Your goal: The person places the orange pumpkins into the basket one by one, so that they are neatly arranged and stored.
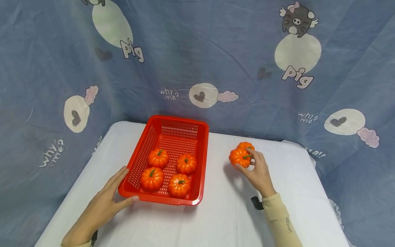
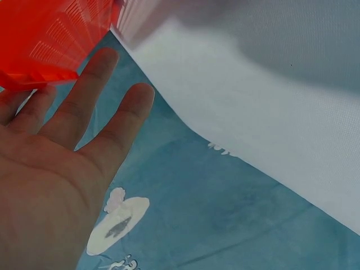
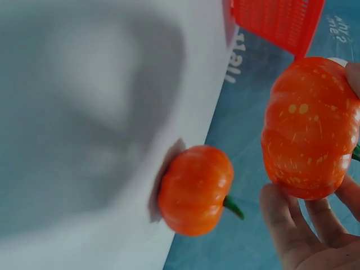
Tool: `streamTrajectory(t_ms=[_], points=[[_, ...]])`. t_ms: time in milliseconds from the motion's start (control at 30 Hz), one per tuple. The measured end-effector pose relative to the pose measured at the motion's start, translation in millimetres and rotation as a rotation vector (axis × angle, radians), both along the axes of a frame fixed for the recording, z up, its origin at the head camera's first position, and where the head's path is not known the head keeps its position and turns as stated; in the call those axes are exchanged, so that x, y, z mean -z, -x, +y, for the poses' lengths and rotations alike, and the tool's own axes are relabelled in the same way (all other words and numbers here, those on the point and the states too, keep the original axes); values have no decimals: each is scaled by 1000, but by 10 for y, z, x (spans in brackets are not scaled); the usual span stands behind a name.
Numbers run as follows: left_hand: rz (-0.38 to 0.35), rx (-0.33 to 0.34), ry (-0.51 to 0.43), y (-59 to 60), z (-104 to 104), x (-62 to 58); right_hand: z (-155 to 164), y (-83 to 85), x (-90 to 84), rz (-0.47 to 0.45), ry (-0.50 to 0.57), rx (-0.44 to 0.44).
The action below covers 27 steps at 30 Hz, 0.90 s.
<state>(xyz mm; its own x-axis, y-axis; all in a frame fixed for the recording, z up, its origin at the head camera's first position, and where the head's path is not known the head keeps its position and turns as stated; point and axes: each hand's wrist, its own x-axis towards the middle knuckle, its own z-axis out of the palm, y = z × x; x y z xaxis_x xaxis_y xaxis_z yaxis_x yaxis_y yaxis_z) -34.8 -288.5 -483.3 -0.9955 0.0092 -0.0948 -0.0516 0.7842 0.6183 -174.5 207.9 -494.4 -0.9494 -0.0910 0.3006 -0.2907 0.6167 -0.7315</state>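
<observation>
On the white cloth-covered table point(image 1: 222, 212), I see the right hand point(image 1: 258, 171) curled round a small orange plastic pumpkin with a green stem point(image 1: 240, 157), fingers and thumb pinching its ribbed sides. From the right wrist view the pumpkin sits in the fingertips point(image 3: 281, 214) rather than deep in the palm, which I judge suits a light, round thing that would roll if merely pushed. It looks lifted just off the cloth, though I cannot be sure from above.

A second orange pumpkin point(image 1: 246, 145) rests on the table just behind the held one, close enough that they seem to touch in the head view (the wrist camera shows a gap between them, so I take them as apart).

My left hand point(image 1: 106, 202) lies relaxed and flat, fingers straight, thumb against the near-left corner of the red perforated plastic basket point(image 1: 172, 123). I read that as bracing: the basket is light and would slide on the smooth cloth. It grips nothing.

Inside the basket four more orange pumpkins point(image 1: 168, 169) sit in two pairs at the near end, upright with stems up; the far end is bare mesh.

The held pumpkin lies to the right of the basket, a clear strip of white cloth between them.
</observation>
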Motion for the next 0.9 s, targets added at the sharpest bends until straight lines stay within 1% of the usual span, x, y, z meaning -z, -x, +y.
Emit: streamTrajectory(t_ms=[267, 467, 733, 900], points=[[-1, -1, -3, 9, -2, 8, -110, 39, -29, 53, 6, -20], [10, 2, -8, 2, -2, 9, -231, 78, -87, 95, 19, -36], [9, 4, -5, 6, 0, 14, -425, 109, -146, 57, 76, -84], [8, 4, 1, 11, 0, 8, -560, 144, -196, 92, 92, -125]])
